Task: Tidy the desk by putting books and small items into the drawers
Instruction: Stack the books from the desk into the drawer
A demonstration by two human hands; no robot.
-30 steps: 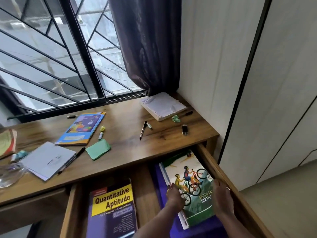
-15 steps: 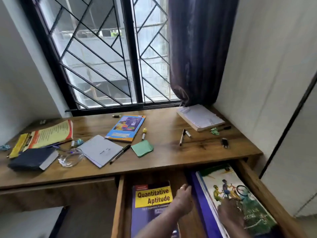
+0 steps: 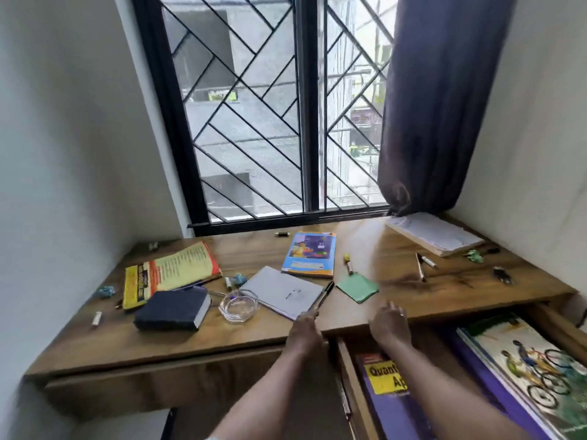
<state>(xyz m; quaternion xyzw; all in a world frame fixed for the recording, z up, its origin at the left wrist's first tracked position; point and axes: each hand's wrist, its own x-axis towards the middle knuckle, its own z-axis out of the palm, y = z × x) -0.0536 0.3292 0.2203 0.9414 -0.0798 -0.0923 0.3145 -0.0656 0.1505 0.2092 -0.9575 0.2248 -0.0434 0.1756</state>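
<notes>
Left hand (image 3: 303, 328) is at the near tip of the pen (image 3: 322, 296), but the fingers are blurred, so there's no telling whether the grip has closed on it. Right hand (image 3: 389, 322) hovers over the table (image 3: 190, 338) edge, grip loose, fingers spread, nothing in it. The pen lies along the right side of the notepad (image 3: 282, 292). Right of the notepad is a green pad (image 3: 357, 287), behind it a blue book (image 3: 309, 254), left of it a glass dish (image 3: 239, 305) and a dark book (image 3: 173, 308). Down and right of the notepad the drawer (image 3: 352, 385) stands open with a purple book (image 3: 384, 408) and a bike book (image 3: 524, 360) inside.
</notes>
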